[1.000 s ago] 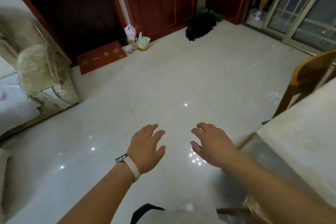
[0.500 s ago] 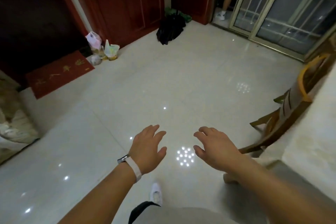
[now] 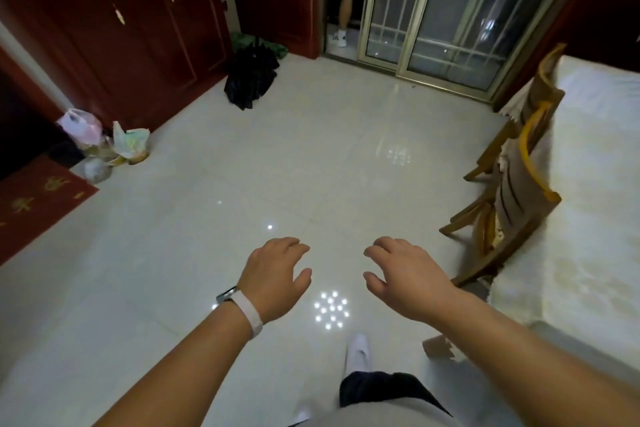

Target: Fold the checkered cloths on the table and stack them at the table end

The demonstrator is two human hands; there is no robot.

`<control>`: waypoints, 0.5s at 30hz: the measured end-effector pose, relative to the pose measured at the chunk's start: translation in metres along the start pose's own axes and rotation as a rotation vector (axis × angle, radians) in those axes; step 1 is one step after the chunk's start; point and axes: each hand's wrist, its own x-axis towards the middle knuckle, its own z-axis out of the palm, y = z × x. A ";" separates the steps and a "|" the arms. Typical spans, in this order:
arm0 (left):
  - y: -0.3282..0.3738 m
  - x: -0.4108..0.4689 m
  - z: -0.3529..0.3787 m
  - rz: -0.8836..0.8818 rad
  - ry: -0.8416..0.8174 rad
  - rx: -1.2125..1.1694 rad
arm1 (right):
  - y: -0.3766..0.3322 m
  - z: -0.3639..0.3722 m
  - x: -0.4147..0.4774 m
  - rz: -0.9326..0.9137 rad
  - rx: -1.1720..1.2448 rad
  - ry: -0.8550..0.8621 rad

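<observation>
Nearest, the left grip (image 3: 273, 279) and right grip (image 3: 410, 282) hover over the floor (image 3: 194, 253), loosely spread, holding nothing. No checkered cloth shows anywhere, and the white-draped surface (image 3: 588, 236) on the right runs out of frame, so its far part is hidden; turning toward it, the person could clip the chairs (image 3: 512, 211) tucked alongside.

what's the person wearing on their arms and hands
Both forearms are bare, with no sleeves in view. The left hand has a pale wristband with a dark device face at its wrist. The right hand wears nothing. No gloves.
</observation>
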 end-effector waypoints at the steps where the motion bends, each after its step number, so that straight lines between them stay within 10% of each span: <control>1: -0.002 0.014 -0.001 0.006 -0.002 0.002 | 0.005 -0.001 0.009 0.014 0.012 0.001; 15: 0.014 0.247 -0.021 0.045 -0.116 0.133 | 0.120 -0.040 0.206 0.073 0.233 0.018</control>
